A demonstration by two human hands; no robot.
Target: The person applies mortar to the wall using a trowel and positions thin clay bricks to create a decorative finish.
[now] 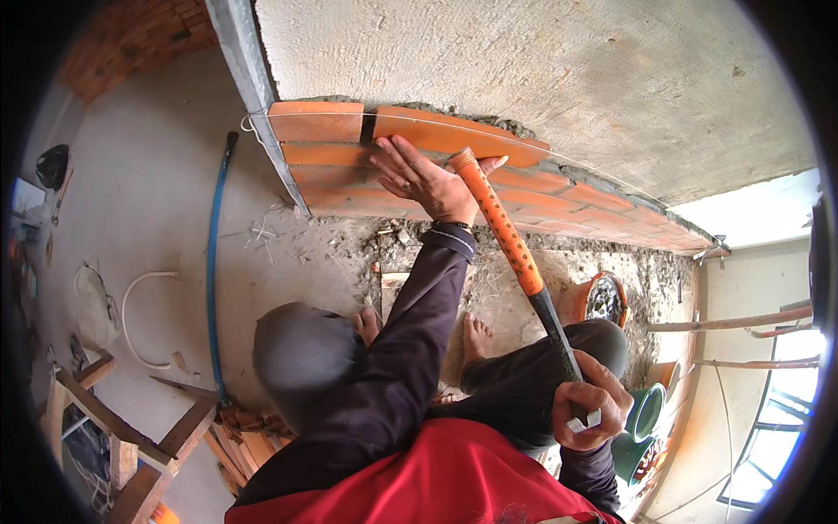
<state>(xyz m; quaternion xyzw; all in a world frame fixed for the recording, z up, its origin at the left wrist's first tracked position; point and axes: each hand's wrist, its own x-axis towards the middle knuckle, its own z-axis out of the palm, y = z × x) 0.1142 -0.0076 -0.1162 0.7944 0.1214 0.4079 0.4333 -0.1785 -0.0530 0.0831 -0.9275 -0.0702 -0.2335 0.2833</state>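
Observation:
An orange brick (pixel 515 150) lies in the top course of a low brick wall, mortar showing behind it. Against its front face my left hand (pixel 428 179) is spread flat, fingers and thumb apart, holding nothing. My right hand (pixel 594 402) is closed around the near, black end of a hammer-like tool (pixel 499 223). A bit of grey metal shows by the fingers; most of that end is hidden. The tool's orange, dotted grip points up and away, its tip overlapping the brick in view beside my left hand; I cannot tell whether they touch. Another brick (pixel 316 122) sits left of a dark gap.
A white string (pixel 611 173) runs along the wall's top from a metal post (pixel 249 70). Behind rises a plastered wall (pixel 559 61). An orange bucket (pixel 607 301) and green buckets (pixel 646 410) stand right. A blue pipe (pixel 214 262) and wooden frame (pixel 118 419) are left.

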